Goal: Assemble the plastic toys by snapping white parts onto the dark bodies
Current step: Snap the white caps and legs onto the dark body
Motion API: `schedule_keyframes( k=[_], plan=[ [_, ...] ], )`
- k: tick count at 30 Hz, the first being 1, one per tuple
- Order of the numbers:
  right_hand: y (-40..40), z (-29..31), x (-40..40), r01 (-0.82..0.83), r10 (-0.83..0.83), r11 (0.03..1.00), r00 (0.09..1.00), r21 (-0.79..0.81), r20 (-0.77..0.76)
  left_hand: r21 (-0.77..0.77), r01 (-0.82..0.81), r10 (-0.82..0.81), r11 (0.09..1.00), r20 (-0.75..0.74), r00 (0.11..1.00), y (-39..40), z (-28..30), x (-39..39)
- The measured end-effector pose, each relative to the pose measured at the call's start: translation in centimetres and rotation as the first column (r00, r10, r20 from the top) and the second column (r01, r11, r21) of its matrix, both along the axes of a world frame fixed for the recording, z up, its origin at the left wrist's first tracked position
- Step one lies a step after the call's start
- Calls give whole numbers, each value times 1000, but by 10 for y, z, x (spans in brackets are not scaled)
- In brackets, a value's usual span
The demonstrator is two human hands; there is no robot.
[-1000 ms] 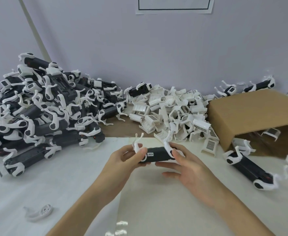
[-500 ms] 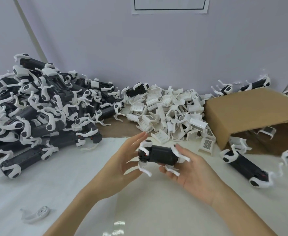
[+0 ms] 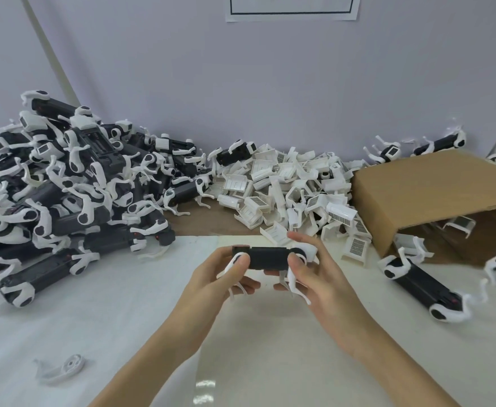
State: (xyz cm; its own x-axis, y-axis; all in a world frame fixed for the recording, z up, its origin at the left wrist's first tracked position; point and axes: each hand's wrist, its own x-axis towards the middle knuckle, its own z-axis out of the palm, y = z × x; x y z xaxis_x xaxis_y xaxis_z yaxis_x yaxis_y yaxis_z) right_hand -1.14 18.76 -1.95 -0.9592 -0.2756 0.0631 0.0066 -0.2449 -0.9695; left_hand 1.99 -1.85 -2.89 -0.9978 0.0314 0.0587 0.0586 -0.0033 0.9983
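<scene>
Toy body: the dark toy body (image 3: 265,257) is held level above the near middle of the tabletop (image 3: 94,304), white leg parts already fitted at both ends.
Left hand: the left hand (image 3: 214,279) grips the body's left end, thumb curled over a white leg.
Right hand: the right hand (image 3: 318,277) grips the right end, thumb on top and fingers underneath.
Step in hand: probably seating a white part; best squeezed squarely against the body, keeping the thin legs clear of the fingers.
Loose parts: the pile of white parts (image 3: 293,189) lies just beyond, far middle.
Finished toys: the heap of assembled toys (image 3: 64,189) fills the far left.
Container: the cardboard box (image 3: 434,195) lies tipped on its side at right, opening toward the near side, a few white parts visible inside.
</scene>
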Motion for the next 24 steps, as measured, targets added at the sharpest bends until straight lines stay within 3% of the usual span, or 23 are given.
schedule_keyframes(
  k=[4,6,8,9,11,13,16,20,22,24],
  plan=[
    [0,1,0,20,-19,1000,997,8,-78,15,32,-31,999,-34,999,0,6,1],
    [-2,1,2,62,-61,998,991,6,-120,-176,-66,43,982,-129,991,3,6,3],
    [-5,0,4,137,-132,990,976,21,-174,-419,-259,122,870,-326,938,3,3,5],
    [-6,0,5,179,-168,983,966,39,-196,-495,-305,88,814,-413,906,3,1,5],
    [-7,-2,6,220,-198,972,954,78,-227,-590,-345,-19,730,-522,853,4,-3,4],
    [-6,-3,6,164,-140,983,962,87,-234,-586,-395,-22,707,-577,816,5,-5,2],
    [0,-3,4,-24,21,1000,987,-19,-159,-506,-371,55,779,-535,843,6,-6,3],
    [4,-2,4,-33,146,940,939,340,-311,-302,-108,12,947,-303,953,3,0,2],
    [0,-9,5,27,117,929,925,369,-363,-321,-36,-55,946,-270,961,8,3,6],
    [-4,-15,6,109,41,931,917,348,-398,-478,-61,-104,876,-311,945,11,0,8]
  ],
)
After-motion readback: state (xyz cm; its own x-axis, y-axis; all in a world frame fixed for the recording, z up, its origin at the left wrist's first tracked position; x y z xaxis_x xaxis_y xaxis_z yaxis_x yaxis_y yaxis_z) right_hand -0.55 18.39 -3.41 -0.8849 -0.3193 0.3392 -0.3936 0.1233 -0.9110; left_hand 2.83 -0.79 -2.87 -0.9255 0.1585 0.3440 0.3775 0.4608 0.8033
